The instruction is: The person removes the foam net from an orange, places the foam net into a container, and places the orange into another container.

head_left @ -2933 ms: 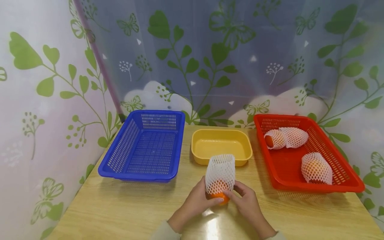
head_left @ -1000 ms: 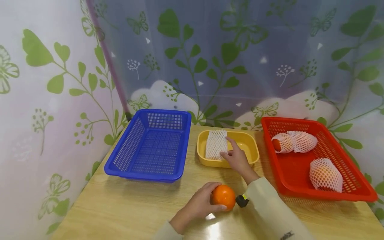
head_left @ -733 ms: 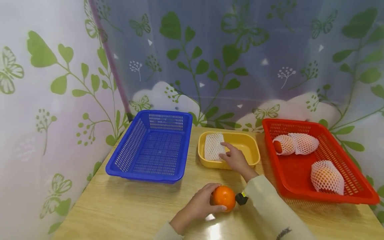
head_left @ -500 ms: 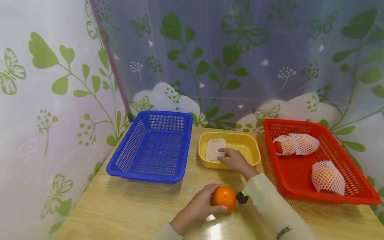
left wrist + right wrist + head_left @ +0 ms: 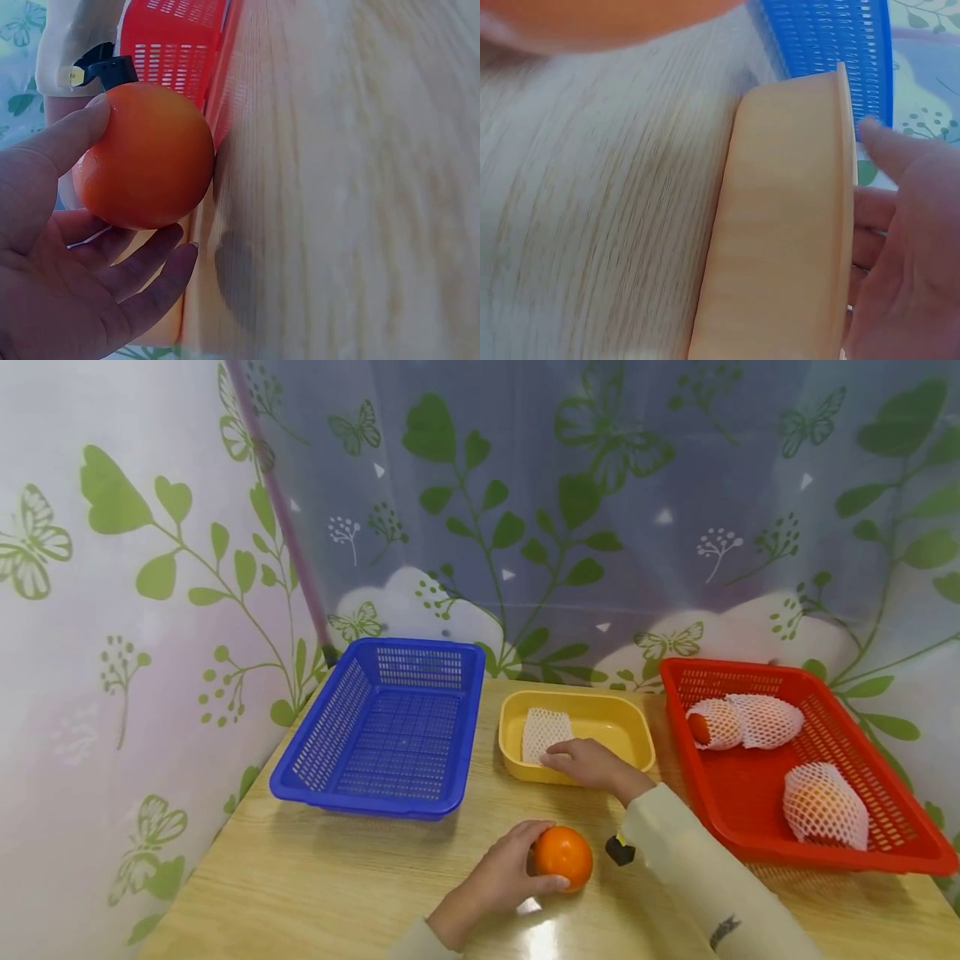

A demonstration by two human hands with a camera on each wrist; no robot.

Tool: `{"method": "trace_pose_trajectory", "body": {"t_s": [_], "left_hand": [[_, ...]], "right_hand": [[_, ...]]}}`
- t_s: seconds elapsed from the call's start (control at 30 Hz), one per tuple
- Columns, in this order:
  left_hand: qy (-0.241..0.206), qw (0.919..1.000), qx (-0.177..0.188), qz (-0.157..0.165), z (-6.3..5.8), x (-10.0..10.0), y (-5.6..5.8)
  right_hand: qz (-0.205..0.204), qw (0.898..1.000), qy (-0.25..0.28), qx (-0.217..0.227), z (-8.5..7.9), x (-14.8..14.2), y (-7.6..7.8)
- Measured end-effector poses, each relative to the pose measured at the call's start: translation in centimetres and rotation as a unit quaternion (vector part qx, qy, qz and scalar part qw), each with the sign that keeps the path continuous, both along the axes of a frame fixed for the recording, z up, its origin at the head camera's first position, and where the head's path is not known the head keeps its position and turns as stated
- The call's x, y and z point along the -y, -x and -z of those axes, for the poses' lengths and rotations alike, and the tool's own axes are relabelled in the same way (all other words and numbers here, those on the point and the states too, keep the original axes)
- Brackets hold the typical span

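Observation:
In the head view my left hand (image 5: pixel 504 875) holds a smooth, round orange fruit (image 5: pixel 564 857) at the table's front. The left wrist view has the thumb on one side of the fruit (image 5: pixel 146 157) and the fingers under the other. My right hand (image 5: pixel 592 762) reaches over the near rim of the yellow tub (image 5: pixel 618 718), beside a white foam fruit net (image 5: pixel 545 733) lying inside. In the right wrist view the thumb of the right hand (image 5: pixel 911 247) stands apart from the fingers, whose tips are hidden behind the tub wall.
A blue slatted basket (image 5: pixel 405 739) stands left of the tub. To the right, a red basket (image 5: pixel 738 806) holds several net-wrapped fruits, among them one (image 5: pixel 825 806) near its front corner. A black wrist device (image 5: pixel 620 850) sits at the right sleeve. Patterned curtains enclose the table.
The net has come off the fruit and gone into the yellow tub, where it has settled lower. My right hand has moved from the fruit to the tub; the left keeps the fruit.

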State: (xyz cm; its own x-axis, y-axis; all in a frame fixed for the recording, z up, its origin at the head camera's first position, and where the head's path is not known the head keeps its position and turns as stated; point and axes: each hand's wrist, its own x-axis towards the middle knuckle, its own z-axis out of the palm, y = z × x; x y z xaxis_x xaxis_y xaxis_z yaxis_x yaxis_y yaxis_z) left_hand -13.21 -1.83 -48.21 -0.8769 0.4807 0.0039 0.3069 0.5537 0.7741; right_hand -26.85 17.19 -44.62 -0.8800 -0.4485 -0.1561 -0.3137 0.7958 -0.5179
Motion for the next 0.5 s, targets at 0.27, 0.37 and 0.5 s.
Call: {"method": "trace_pose_trajectory", "body": {"t_s": [0.27,0.37,0.5], "left_hand": [[-0.010,0.9997,0.020,-0.011,0.24,-0.13,-0.03],[-0.012,0.9993,0.030,-0.017,0.29,-0.14,-0.08],[-0.016,0.9990,0.037,-0.021,0.28,-0.20,-0.05]], "right_hand": [[0.027,0.999,-0.004,0.043,0.07,0.37,0.16],[0.035,0.998,-0.017,0.053,0.30,0.43,0.32],[0.035,0.998,-0.029,0.047,0.46,0.61,0.49]]}}
